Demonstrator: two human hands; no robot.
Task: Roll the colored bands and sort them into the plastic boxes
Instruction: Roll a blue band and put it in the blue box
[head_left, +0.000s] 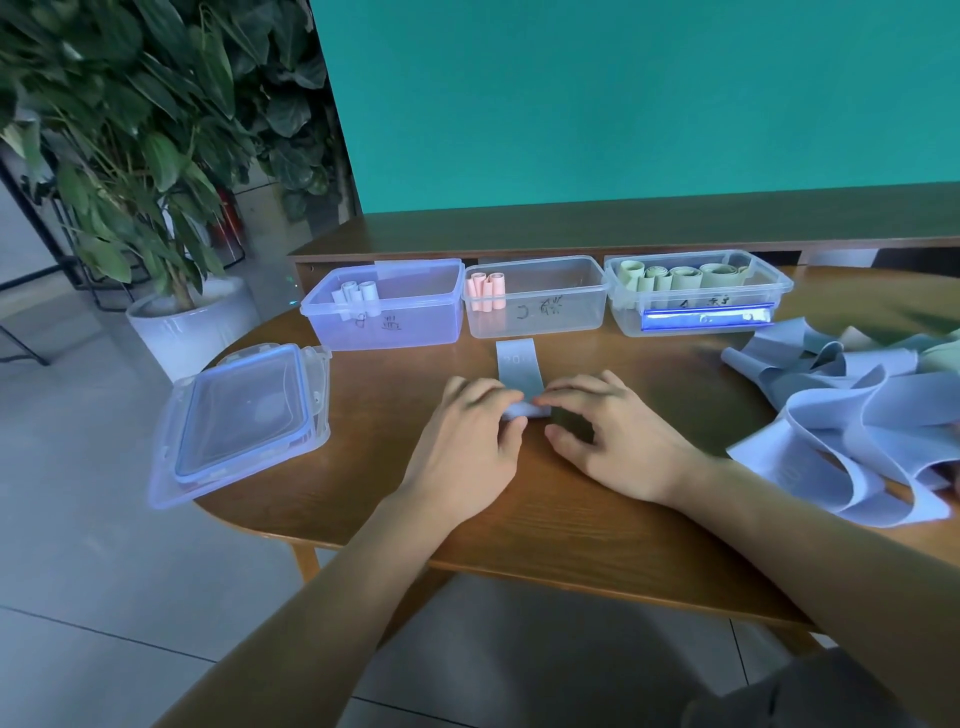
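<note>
Three boxes (535, 312) part-filled with rolls, both hands' fingers (511, 402) pinching a blue band (517, 371) mid-roll, loose pile (852, 415) at 3 o'clock left.

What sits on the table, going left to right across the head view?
Stacked lids → blue-roll box → pink-roll box → green-roll box → pile of loose bands. In front of the pink-roll box, both hands roll a blue band.

Ahead: three open boxes (535, 312) stand in a row, blocking the far edge.
Left: stacked lids (244, 415).
Right: loose bands (852, 415) piled.
Between: bare table (571, 525) around both hands.
</note>
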